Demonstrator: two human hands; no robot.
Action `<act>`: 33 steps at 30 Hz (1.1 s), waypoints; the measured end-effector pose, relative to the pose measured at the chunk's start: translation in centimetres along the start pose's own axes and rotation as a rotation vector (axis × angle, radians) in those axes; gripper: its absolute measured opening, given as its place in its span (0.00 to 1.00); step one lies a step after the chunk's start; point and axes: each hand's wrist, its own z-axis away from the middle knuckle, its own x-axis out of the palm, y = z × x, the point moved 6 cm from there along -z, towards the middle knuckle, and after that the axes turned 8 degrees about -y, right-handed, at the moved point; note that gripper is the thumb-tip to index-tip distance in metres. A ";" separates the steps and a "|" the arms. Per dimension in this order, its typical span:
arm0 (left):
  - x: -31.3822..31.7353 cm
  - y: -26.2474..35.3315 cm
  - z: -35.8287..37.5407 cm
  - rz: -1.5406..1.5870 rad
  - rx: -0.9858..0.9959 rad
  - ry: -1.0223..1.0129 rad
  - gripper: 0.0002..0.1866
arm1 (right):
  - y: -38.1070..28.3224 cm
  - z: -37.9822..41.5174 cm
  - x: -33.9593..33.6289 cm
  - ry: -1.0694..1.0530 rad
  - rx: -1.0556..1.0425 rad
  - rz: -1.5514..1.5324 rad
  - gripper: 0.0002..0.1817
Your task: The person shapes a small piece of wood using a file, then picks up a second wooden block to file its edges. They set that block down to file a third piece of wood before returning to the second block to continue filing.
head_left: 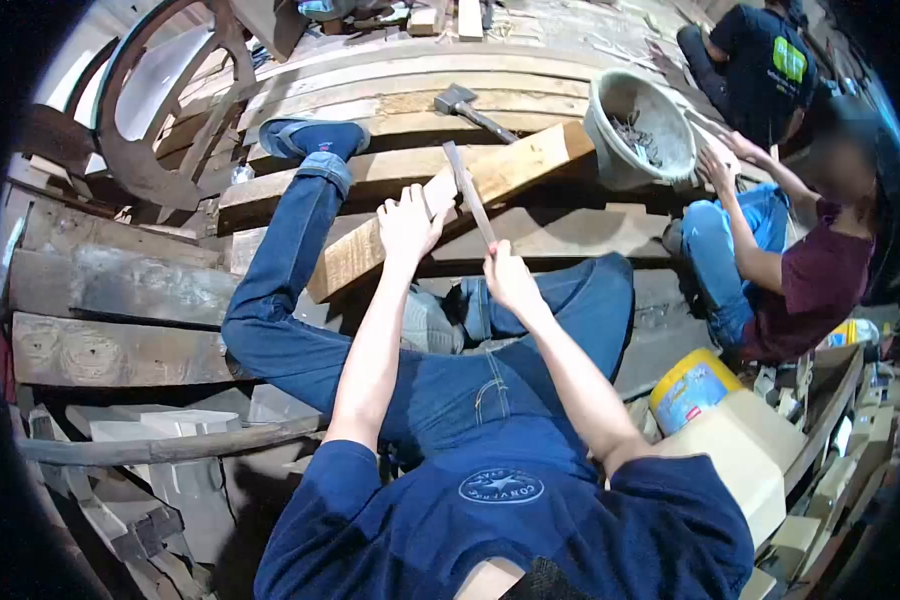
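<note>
My left hand (408, 226) is closed over a small pale wooden block (438, 188), pressing it against a thick wooden beam (355, 258) that lies aslant in front of me. In my right hand (511, 276) is the lower end of a long flat file (473, 197). Its blade points up and away to the left, crossing over the beam right beside the block. My fingers hide part of the block and the near end of the file.
A hammer (473, 112) lies on the planks beyond the beam. At the beam's right end stands a grey bucket (602, 130) with scraps inside. A person (815, 270) sits at the right, another (760, 65) behind. A yellow tub (725, 368) stands near wood offcuts.
</note>
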 end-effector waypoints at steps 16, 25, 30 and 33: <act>0.4 -0.2 -0.1 0.033 -0.045 -0.086 0.34 | 2.2 -7.7 -5.7 0.076 -0.037 -0.129 0.14; -0.6 0.1 0.1 0.010 -0.028 -0.051 0.33 | 1.9 -9.9 -7.7 0.215 -0.024 -0.112 0.18; 0.1 0.0 0.0 0.005 -0.023 -0.019 0.36 | 1.2 -11.3 -7.3 0.258 0.015 -0.030 0.19; 0.0 0.0 0.4 -0.002 -0.022 -0.045 0.36 | 1.1 -10.7 -7.3 0.262 0.033 0.013 0.20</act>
